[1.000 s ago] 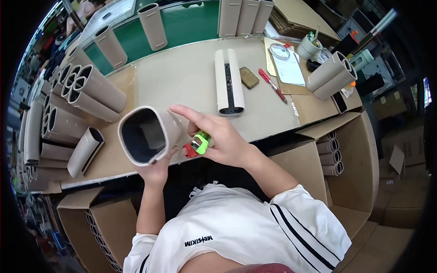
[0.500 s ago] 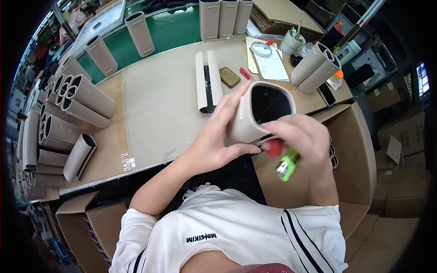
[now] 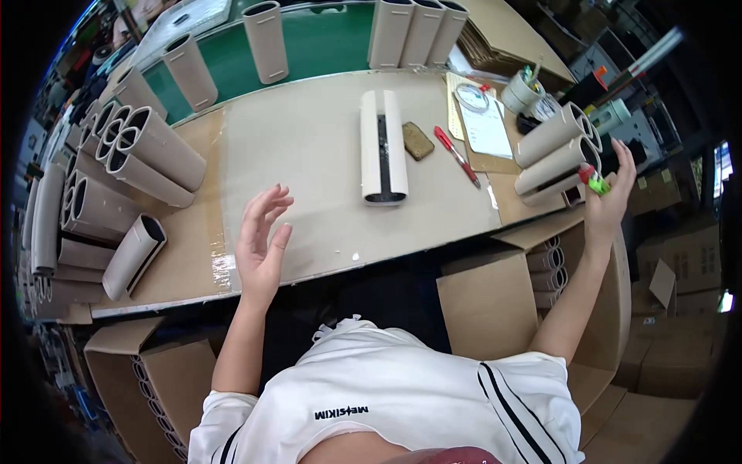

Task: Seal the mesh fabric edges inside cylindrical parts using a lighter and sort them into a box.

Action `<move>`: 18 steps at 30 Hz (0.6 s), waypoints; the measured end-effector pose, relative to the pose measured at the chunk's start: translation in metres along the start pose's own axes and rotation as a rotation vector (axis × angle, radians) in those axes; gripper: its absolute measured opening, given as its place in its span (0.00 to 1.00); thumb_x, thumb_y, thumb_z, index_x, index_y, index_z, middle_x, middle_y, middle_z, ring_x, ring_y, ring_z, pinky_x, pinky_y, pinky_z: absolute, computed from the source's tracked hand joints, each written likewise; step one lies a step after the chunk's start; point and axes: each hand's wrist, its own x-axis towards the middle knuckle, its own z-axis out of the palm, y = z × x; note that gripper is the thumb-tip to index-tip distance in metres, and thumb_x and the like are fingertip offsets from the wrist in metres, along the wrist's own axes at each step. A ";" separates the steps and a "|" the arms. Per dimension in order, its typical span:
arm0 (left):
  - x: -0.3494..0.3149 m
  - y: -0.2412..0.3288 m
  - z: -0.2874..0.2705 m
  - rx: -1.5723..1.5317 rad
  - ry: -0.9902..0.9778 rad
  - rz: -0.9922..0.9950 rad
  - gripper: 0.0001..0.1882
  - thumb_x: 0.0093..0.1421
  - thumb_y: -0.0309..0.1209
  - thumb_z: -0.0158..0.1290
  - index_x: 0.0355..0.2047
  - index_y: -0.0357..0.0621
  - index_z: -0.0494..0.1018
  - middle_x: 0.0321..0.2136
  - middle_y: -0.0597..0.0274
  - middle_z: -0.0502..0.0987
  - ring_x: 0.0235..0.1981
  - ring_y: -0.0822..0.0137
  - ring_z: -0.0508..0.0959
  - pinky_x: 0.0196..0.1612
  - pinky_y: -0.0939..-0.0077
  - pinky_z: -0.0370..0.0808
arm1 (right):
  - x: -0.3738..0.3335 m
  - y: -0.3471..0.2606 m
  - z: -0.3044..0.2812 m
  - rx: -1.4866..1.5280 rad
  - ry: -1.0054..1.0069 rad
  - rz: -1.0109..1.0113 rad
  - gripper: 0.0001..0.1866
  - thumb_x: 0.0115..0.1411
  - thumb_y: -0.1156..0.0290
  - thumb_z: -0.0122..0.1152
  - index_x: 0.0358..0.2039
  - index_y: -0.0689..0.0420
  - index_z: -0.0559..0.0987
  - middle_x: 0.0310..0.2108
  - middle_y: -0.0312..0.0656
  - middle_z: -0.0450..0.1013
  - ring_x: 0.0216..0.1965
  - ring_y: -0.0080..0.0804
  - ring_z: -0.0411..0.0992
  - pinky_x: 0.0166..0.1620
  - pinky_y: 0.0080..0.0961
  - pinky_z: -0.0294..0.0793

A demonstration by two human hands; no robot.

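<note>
Clock read from the middle of the view. Left hand (image 3: 264,240) at 9, over the near part of the tabletop (image 3: 297,147); grip loosely spread, nothing in it. Right hand (image 3: 607,193) at 3, stretched out by the mouth of the lower tube (image 3: 545,170) in the right-hand group; grip curled on a green lighter (image 3: 597,185), upper fingers extended.

Step in hand, my judgement: settling that tube beside the upper tube (image 3: 547,139), just toward 2. Done well: lighter tucked deep in the palm, metal end off the tube's rim; tube's foot flat, its side square to its neighbour. If fingers bear on it, best ease off only once it stands steady. Left hand is free to brace. Farther out, middle tube (image 3: 372,147) lies at 12, dark slit lengthwise; worth keeping clear of it.

Hard to make out: right carton (image 3: 483,309) at 4, tubes inside partly behind the forearm. Red piece (image 3: 585,172) by the lighter, kind unclear. Finger contact with the lower tube: can't tell. Dark strip along that tube, slit or shadow: can't tell. Its true lean: uncertain, lens bends it. Left cluster (image 3: 166,155) at 10 overlaps, no sure count.
</note>
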 end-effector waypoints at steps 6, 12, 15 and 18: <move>-0.015 -0.028 -0.021 -0.040 0.113 -0.059 0.15 0.61 0.16 0.44 0.48 0.34 0.71 0.47 0.54 0.69 0.44 0.64 0.73 0.52 0.72 0.70 | 0.064 -0.081 0.133 0.360 -0.326 -0.090 0.28 0.52 0.85 0.55 0.54 0.49 0.72 0.34 0.38 0.73 0.33 0.28 0.71 0.38 0.22 0.70; -0.015 -0.021 -0.019 0.016 0.141 -0.081 0.13 0.62 0.17 0.45 0.45 0.38 0.74 0.42 0.59 0.73 0.40 0.68 0.75 0.47 0.77 0.72 | 0.137 -0.073 0.301 -0.019 -0.535 0.020 0.21 0.58 0.65 0.58 0.52 0.49 0.72 0.41 0.45 0.78 0.38 0.45 0.76 0.42 0.39 0.73; -0.016 -0.021 -0.029 0.128 0.105 0.049 0.14 0.60 0.19 0.50 0.47 0.40 0.74 0.47 0.58 0.73 0.47 0.63 0.75 0.48 0.75 0.72 | 0.132 -0.115 0.281 0.154 -0.521 -0.042 0.11 0.56 0.72 0.59 0.40 0.54 0.76 0.36 0.44 0.78 0.35 0.42 0.76 0.40 0.34 0.73; 0.015 0.016 -0.029 0.508 0.208 0.129 0.26 0.55 0.24 0.57 0.56 0.43 0.67 0.53 0.55 0.70 0.54 0.57 0.71 0.52 0.69 0.70 | 0.086 -0.180 0.214 0.510 -0.568 -0.198 0.11 0.52 0.80 0.60 0.37 0.56 0.76 0.33 0.42 0.78 0.31 0.36 0.75 0.37 0.28 0.72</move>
